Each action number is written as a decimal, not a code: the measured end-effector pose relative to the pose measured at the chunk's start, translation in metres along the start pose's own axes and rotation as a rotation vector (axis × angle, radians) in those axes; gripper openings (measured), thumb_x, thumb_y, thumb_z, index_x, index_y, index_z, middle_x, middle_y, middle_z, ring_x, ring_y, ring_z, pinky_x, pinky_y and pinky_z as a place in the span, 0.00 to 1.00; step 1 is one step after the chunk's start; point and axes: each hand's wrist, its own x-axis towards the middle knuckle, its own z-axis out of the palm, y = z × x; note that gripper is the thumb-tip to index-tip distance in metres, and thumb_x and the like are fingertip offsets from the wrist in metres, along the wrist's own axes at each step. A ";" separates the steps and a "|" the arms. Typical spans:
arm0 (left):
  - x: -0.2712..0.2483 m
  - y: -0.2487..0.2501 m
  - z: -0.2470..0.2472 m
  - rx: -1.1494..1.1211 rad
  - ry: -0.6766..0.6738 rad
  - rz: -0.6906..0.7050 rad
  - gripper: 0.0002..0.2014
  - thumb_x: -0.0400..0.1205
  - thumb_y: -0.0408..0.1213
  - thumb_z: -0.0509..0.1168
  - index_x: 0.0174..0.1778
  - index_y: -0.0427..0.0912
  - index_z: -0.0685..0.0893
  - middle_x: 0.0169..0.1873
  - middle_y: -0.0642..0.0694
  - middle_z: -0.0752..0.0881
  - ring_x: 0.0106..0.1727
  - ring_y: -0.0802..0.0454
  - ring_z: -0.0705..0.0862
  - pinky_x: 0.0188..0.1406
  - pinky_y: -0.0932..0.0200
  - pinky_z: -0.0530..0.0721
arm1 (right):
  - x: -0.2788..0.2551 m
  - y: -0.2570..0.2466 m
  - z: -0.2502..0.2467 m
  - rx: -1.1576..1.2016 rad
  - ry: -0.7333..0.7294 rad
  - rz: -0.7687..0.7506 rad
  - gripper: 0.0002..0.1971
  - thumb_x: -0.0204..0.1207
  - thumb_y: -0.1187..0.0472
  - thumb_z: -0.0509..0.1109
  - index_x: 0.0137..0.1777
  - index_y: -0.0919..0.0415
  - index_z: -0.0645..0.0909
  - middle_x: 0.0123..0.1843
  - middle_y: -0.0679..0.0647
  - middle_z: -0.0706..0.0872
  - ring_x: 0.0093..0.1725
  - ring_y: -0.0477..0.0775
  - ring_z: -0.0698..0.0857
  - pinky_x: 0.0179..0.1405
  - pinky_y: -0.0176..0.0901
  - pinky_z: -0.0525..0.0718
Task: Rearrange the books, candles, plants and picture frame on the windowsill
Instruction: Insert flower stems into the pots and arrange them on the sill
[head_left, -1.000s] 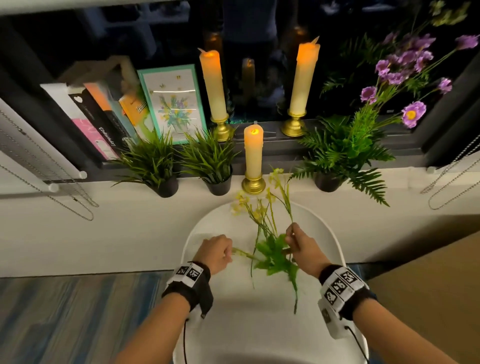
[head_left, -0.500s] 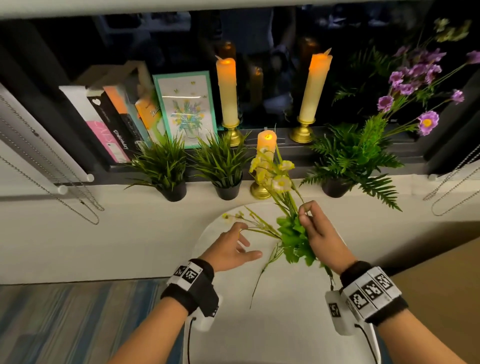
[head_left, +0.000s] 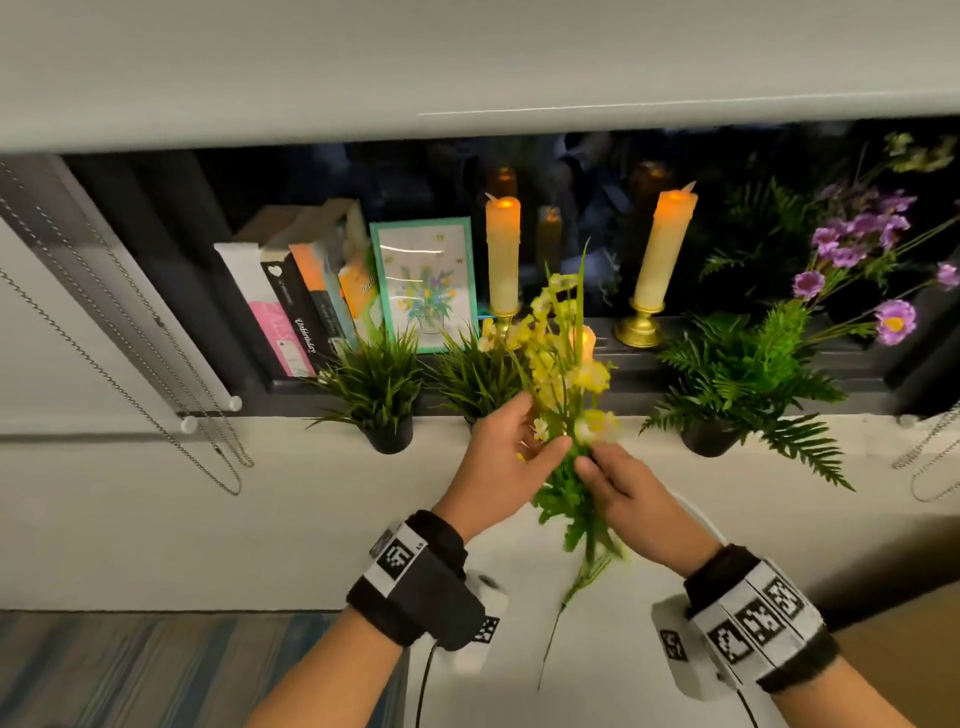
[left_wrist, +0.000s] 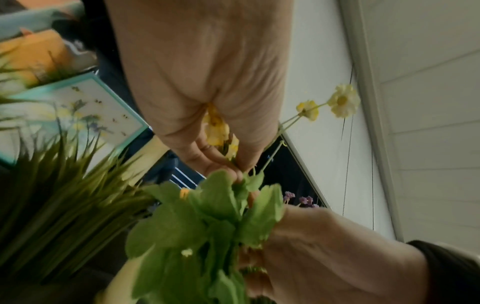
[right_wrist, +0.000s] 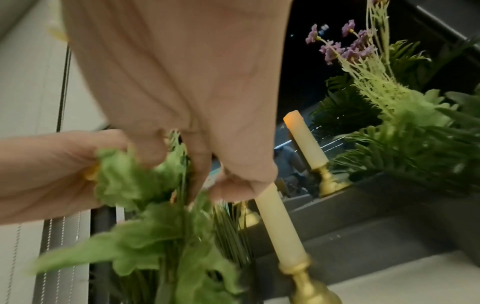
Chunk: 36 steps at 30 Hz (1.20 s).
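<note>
A bunch of yellow flowers (head_left: 563, 364) with green leaves (left_wrist: 207, 216) stands upright in front of the windowsill, covering most of the short candle (head_left: 587, 340). My left hand (head_left: 540, 441) pinches its stems just under the blooms. My right hand (head_left: 592, 462) grips the leafy stems right below, fingers curled round them (right_wrist: 205, 181). On the sill stand leaning books (head_left: 291, 306), a teal picture frame (head_left: 426, 283), two tall candles (head_left: 503, 254) (head_left: 662, 249), two grass plants (head_left: 379, 384) (head_left: 475, 379) and a fern with purple flowers (head_left: 743, 374).
A white chair seat (head_left: 613, 649) lies below my hands. Blind chains (head_left: 156, 374) hang at the left and more chains (head_left: 930, 457) at the right. The lowered blind (head_left: 467, 67) spans the top. The short candle's gold holder (right_wrist: 306, 288) is close to my right hand.
The bunch rose from over the chair to in front of the short candle. My left hand, open half a second ago, now pinches the stems beside my right hand.
</note>
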 end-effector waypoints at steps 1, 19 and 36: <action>0.003 0.002 -0.007 0.018 0.001 0.010 0.10 0.78 0.39 0.70 0.54 0.49 0.80 0.42 0.35 0.86 0.40 0.33 0.85 0.39 0.35 0.85 | 0.005 -0.002 -0.002 -0.037 -0.053 0.009 0.07 0.83 0.57 0.63 0.51 0.41 0.76 0.46 0.41 0.76 0.47 0.36 0.77 0.47 0.27 0.73; 0.038 -0.028 -0.071 0.589 0.138 -0.002 0.34 0.74 0.46 0.74 0.74 0.47 0.67 0.69 0.49 0.74 0.68 0.51 0.74 0.67 0.50 0.74 | 0.106 -0.076 -0.037 -0.221 0.222 -0.155 0.05 0.75 0.58 0.74 0.46 0.58 0.83 0.40 0.55 0.86 0.33 0.46 0.83 0.34 0.35 0.79; 0.040 -0.080 -0.043 1.226 0.007 -0.023 0.06 0.63 0.40 0.78 0.32 0.51 0.89 0.42 0.57 0.86 0.48 0.48 0.81 0.42 0.50 0.78 | 0.168 -0.060 0.004 -0.515 0.094 -0.015 0.09 0.75 0.58 0.73 0.47 0.64 0.83 0.39 0.51 0.77 0.39 0.50 0.75 0.33 0.33 0.67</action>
